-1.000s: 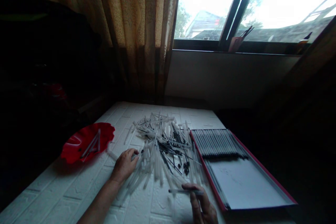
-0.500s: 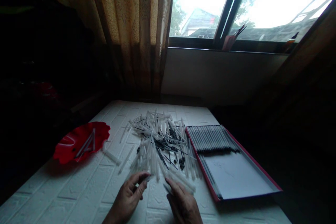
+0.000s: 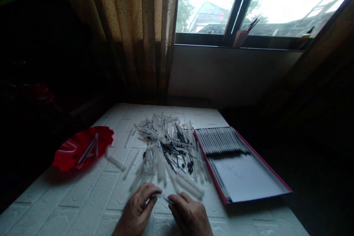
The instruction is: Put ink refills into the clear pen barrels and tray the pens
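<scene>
Close to the table's front edge, my left hand is closed in a pinch on a clear plastic pen tube, of which only a short pale end shows. Facing it, my right hand pinches a thin greyish pen piece; most of it is hidden by the fingers. The two held ends point at each other with a small gap between. Just beyond the hands lies a loose heap of clear pen tubes, thin black refills and small black pen plugs.
At right lies a red-edged box with a row of assembled-looking clear pens along its far part. A red scalloped dish at left holds a few tubes. The table has a white brick pattern. Behind are a curtain and window.
My hands have come closer together, bringing the two held ends nearly in line. The right hand has shifted left and its piece points toward the left hand. The view has tilted slightly.
</scene>
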A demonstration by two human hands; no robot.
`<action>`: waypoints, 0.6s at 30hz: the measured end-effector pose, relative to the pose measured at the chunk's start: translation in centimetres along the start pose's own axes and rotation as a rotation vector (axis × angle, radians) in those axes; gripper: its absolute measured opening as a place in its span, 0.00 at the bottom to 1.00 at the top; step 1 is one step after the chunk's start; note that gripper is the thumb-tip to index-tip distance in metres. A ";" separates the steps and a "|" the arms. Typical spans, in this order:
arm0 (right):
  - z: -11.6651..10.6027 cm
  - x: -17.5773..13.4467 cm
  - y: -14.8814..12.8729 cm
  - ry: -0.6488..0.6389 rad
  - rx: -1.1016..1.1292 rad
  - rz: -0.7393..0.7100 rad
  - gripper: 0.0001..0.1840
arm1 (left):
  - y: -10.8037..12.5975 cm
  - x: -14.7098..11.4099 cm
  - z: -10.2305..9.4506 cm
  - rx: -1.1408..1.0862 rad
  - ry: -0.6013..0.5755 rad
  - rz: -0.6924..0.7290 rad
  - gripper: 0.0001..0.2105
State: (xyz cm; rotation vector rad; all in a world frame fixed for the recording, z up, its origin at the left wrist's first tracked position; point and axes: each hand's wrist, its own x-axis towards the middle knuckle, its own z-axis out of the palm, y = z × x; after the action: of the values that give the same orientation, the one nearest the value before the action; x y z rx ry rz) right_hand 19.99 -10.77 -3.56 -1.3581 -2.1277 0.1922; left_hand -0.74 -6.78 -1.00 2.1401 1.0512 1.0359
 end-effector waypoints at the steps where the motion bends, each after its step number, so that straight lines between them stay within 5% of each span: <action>1: -0.1 0.0 -0.1 -0.013 -0.015 0.003 0.15 | 0.0 -0.1 0.0 0.011 -0.010 0.010 0.10; 9: -1.0 0.8 -1.0 -0.095 -0.100 0.046 0.07 | 0.6 0.1 -0.6 0.056 -0.121 0.080 0.12; 18: -1.8 0.7 -0.1 -0.230 -0.016 0.064 0.13 | 0.1 -0.1 -0.1 0.053 -0.215 0.047 0.09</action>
State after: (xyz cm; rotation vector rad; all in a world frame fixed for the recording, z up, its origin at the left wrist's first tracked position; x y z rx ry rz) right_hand 20.70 -10.54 -1.80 -1.4752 -2.2772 0.3743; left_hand -0.81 -6.94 -0.90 2.2701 0.9396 0.7850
